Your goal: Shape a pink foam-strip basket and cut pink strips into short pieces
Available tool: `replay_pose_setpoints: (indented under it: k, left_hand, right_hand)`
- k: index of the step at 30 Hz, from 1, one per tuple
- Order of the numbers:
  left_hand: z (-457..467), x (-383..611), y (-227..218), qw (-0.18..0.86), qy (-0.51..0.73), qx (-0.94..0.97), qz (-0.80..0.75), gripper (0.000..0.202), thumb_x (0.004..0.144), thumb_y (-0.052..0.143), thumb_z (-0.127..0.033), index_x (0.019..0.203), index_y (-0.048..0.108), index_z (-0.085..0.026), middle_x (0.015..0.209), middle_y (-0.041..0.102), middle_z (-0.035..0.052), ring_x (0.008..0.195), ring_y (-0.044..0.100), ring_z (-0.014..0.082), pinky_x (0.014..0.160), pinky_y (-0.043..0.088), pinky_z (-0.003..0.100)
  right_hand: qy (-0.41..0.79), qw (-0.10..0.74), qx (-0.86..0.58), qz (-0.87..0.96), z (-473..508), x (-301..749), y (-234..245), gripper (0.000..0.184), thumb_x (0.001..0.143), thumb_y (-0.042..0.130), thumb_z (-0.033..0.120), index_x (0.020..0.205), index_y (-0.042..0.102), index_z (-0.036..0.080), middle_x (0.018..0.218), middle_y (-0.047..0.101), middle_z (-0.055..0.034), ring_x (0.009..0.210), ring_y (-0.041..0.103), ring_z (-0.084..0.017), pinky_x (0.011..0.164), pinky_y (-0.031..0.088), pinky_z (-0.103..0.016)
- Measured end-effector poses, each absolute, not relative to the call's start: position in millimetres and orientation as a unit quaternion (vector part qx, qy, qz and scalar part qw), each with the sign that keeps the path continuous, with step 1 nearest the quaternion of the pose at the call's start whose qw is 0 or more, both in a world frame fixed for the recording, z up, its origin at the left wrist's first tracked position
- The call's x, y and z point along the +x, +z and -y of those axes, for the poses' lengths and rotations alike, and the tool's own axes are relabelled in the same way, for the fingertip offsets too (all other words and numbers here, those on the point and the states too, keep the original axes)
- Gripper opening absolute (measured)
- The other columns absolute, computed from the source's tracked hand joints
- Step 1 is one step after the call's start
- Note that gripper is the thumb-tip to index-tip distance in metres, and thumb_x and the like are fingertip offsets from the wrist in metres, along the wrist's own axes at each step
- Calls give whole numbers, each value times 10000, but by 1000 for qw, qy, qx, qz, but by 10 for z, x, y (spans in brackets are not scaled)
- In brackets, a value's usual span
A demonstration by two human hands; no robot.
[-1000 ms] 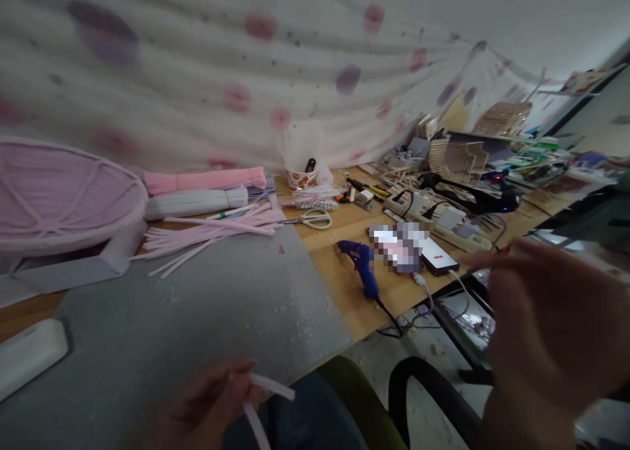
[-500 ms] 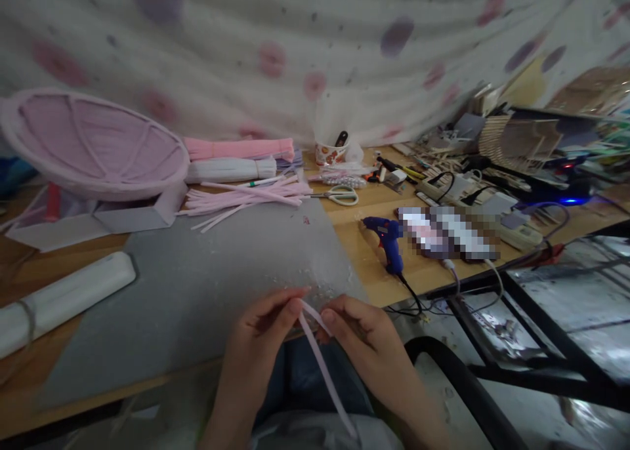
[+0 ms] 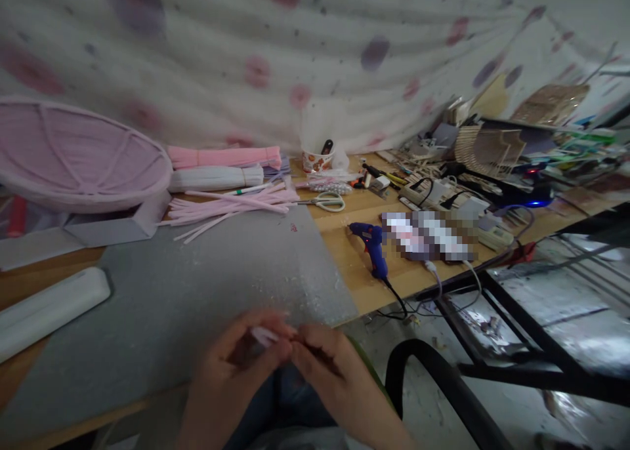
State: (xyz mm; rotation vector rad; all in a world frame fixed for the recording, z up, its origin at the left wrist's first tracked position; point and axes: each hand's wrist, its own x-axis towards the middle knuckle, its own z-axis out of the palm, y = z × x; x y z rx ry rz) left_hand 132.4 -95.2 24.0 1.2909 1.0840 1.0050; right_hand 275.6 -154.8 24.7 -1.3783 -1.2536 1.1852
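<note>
My left hand (image 3: 231,371) and my right hand (image 3: 329,371) meet at the near edge of the table, fingertips pressed together. Between them a short bit of a pale pink pipe cleaner (image 3: 264,336) shows; both hands pinch it. The rest of the strip is hidden by the fingers. They hover over the front edge of a grey mat (image 3: 197,292). Loose pink pipe cleaners (image 3: 231,207) lie at the mat's far side.
A pink woven dish (image 3: 79,158) sits on a box at the left. Pink and white bundles (image 3: 221,168), scissors (image 3: 322,203), a cup (image 3: 314,160), a blue glue gun (image 3: 370,245) and power strips (image 3: 443,204) crowd the table. A black chair arm (image 3: 433,384) curves at the right.
The head view swung back over the table. My right hand came in from the right and joined the left on the pink strip; its long hanging tail is now folded up out of sight.
</note>
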Motion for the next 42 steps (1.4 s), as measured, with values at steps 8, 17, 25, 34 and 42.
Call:
replay_pose_setpoints:
  k: [8,17,25,34,42]
  left_hand:
    - [851,912,290,422,282,789,-347,138,822,722,-367,894,808,-447,794,804,-26,687,756,165,651,584,180]
    - [938,1071,360,516,353,630,-462,49,725,783,-337,684,808,-332,656,759,-1,599,697,159,568,548,205]
    - [984,1168,442,623,334,499,-502,4,635,802,-262,633,800,-264,573,725,2,534,644,130,527,517,182]
    - [886,995,324,617,311,531,-491,136,728,752,-386,786,820,-284,693,776,27,610,700,160,574,545,212]
    - [939,1086,236,582,275,575,-504,198,784,681,-400,722,773,-236,554,670,-15,514,598,128,519,483,204]
  right_hand:
    - [395,356,-572,625,1585,2779,325,208,976,533,265,833,675,219,786,646,14,738,591,-127,640,413,-232]
    - [215,429,-549,685,1537,2912,261,93,921,665,269,976,740,259,828,743,-5,746,683,-182,682,512,-299]
    - [156,429,-523,720,1546,2940,297,93,952,630,215,966,714,251,849,739,7,765,687,-148,723,533,-275]
    - [156,437,-558,688,1504,2991,264,96,934,637,169,890,686,238,791,710,30,711,667,-120,681,502,-223]
    - [148,387,-534,737,1504,2958,179,176,1009,544,266,1111,684,233,863,723,-7,742,671,-138,659,481,-236]
